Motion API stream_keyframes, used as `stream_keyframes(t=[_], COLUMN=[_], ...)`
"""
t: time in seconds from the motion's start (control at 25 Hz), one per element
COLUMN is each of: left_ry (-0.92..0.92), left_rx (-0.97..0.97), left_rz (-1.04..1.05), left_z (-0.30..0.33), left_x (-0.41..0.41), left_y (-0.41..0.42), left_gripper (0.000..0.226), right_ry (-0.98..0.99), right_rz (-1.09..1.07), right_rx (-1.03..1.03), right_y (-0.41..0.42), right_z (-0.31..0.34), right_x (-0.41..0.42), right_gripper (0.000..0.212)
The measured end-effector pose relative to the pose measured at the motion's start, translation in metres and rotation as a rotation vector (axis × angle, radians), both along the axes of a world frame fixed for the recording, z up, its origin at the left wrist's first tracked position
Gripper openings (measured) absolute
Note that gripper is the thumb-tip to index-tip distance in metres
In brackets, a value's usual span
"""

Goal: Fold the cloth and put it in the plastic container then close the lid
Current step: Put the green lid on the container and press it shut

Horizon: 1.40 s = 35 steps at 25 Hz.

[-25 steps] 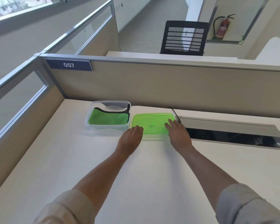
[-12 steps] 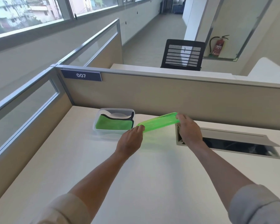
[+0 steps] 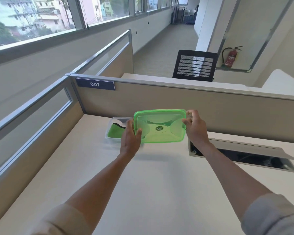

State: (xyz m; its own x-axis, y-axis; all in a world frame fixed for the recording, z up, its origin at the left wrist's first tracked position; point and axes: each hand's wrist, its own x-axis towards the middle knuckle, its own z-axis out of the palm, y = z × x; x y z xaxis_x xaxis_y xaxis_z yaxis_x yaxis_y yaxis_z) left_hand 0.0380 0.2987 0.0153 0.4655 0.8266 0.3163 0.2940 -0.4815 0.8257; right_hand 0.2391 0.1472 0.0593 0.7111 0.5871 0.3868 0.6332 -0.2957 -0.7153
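Observation:
A translucent green lid (image 3: 159, 127) is held up in the air, tilted so its face points toward me. My left hand (image 3: 130, 138) grips its left edge and my right hand (image 3: 194, 127) grips its right edge. Behind and left of the lid, a clear plastic container (image 3: 109, 128) stands on the desk with the folded green cloth (image 3: 116, 132) inside, black trim showing at its back. The lid and my left hand hide the container's right side.
The cream desk (image 3: 143, 175) is bounded by beige partitions (image 3: 210, 109) at the back and left. An open cable hatch (image 3: 241, 153) with a raised flap lies in the desk to the right. A black chair (image 3: 194, 65) stands beyond the partition.
Both hands lifted the lid off the desk and tipped it upright toward me, shifting it left over the container. The camera also tilted upward.

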Motion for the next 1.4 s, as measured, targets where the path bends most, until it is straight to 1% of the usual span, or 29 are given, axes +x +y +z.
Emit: stream_keyframes(t=[0.08,0.16,0.24,0.36,0.44,0.52,0.64,0.76,0.92,1.0,1.08,1.16,1.24,1.4], left_ry=[-0.024,-0.025,-0.015,0.033,0.089,0.166,0.282,0.35,0.423,0.467,0.491,0.516,0.536,0.51], left_rx=[-0.024,-0.041,-0.038,-0.04,-0.063,-0.086,-0.114,-0.119,-0.148,-0.079,-0.003,0.015,-0.005,-0.105], left_rz=[0.044,0.097,0.144,0.189,0.202,0.204,0.18,0.194,0.22,0.233,0.264,0.287,0.29,0.278], left_z=[0.003,0.007,0.009,0.007,0.004,0.0,-0.011,-0.022,-0.035,-0.039,-0.04,-0.042,-0.046,-0.053], left_x=[-0.009,-0.019,-0.028,-0.038,-0.041,-0.043,-0.045,-0.044,-0.035,-0.028,-0.022,-0.018,-0.017,-0.019], left_y=[0.008,0.018,0.032,0.058,0.073,0.086,0.103,0.121,0.134,0.136,0.138,0.141,0.143,0.146], left_gripper=[0.043,0.048,0.04,0.028,0.028,0.033,0.041,0.045,0.046,0.046,0.044,0.043,0.042,0.043], right_ry=[0.105,0.202,0.301,0.393,0.419,0.433,0.429,0.387,0.299,0.26,0.229,0.217,0.204,0.151], right_rz=[-0.023,-0.039,-0.023,0.027,0.041,0.038,0.01,-0.016,-0.145,-0.179,-0.172,-0.162,-0.15,-0.152], right_rx=[0.045,0.066,0.063,0.06,0.052,0.027,-0.055,-0.134,-0.224,-0.261,-0.285,-0.292,-0.302,-0.346], right_y=[0.015,0.031,0.046,0.067,0.082,0.098,0.122,0.141,0.162,0.17,0.175,0.177,0.178,0.181], right_z=[0.0,-0.001,-0.006,-0.018,-0.026,-0.036,-0.053,-0.068,-0.088,-0.093,-0.096,-0.098,-0.099,-0.1], right_x=[-0.011,-0.021,-0.029,-0.041,-0.051,-0.059,-0.066,-0.072,-0.083,-0.085,-0.082,-0.08,-0.079,-0.081], right_gripper=[0.022,0.018,0.014,0.019,0.026,0.031,0.038,0.042,0.039,0.035,0.033,0.033,0.033,0.037])
